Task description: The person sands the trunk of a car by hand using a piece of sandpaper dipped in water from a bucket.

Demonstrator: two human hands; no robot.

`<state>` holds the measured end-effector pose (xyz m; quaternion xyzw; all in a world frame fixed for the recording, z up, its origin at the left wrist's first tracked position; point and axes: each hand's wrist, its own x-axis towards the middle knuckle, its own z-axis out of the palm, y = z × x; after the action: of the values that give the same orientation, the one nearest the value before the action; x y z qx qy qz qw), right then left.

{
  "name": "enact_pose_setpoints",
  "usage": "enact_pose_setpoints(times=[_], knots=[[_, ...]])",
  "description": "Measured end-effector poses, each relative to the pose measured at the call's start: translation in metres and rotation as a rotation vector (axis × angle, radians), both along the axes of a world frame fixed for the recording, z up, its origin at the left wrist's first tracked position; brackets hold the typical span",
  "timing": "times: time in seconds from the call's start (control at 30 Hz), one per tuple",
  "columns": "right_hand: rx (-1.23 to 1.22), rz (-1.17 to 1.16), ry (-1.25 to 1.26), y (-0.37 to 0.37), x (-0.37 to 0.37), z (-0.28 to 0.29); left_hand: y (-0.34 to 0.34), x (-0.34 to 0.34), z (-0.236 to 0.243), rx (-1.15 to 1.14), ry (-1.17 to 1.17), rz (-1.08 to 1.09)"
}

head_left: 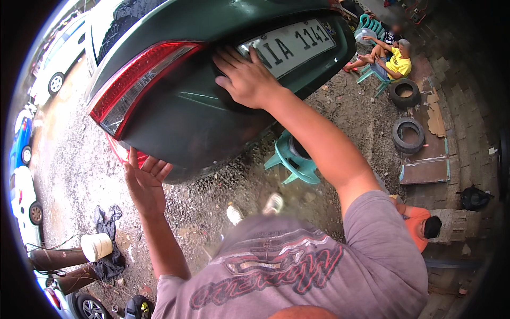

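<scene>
The dark green trunk lid of a car fills the upper middle of the view. It carries a red and clear tail light and a white licence plate. My right hand lies flat on the lid, fingers stretched out, at the plate's left end. Palm showing and fingers apart, my left hand is at the lid's lower left edge, just below the tail light. Part of another red light shows behind its fingertips. Neither hand holds anything.
Under the lid stands a green plastic stool on gravel. At right are two tires, a seated person in yellow and a person in orange. A white bucket and rusty cylinders lie left, near parked cars.
</scene>
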<state>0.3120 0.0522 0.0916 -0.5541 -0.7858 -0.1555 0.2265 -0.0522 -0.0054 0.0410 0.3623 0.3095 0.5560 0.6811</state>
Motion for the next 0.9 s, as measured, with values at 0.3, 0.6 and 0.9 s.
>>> enact_pose_setpoints(times=[0.3, 0.6, 0.9], knots=[[-0.005, 0.028, -0.002, -0.029, -0.006, -0.013, 0.004, 0.004, 0.005, 0.01, 0.07, -0.03], [-0.143, 0.055, -0.091, -0.09, 0.01, -0.03, 0.01, -0.002, -0.001, 0.012, 0.006, -0.062], [-0.141, 0.173, -0.113, -0.04, -0.003, 0.006, 0.002, -0.011, -0.001, 0.061, -0.024, -0.083]])
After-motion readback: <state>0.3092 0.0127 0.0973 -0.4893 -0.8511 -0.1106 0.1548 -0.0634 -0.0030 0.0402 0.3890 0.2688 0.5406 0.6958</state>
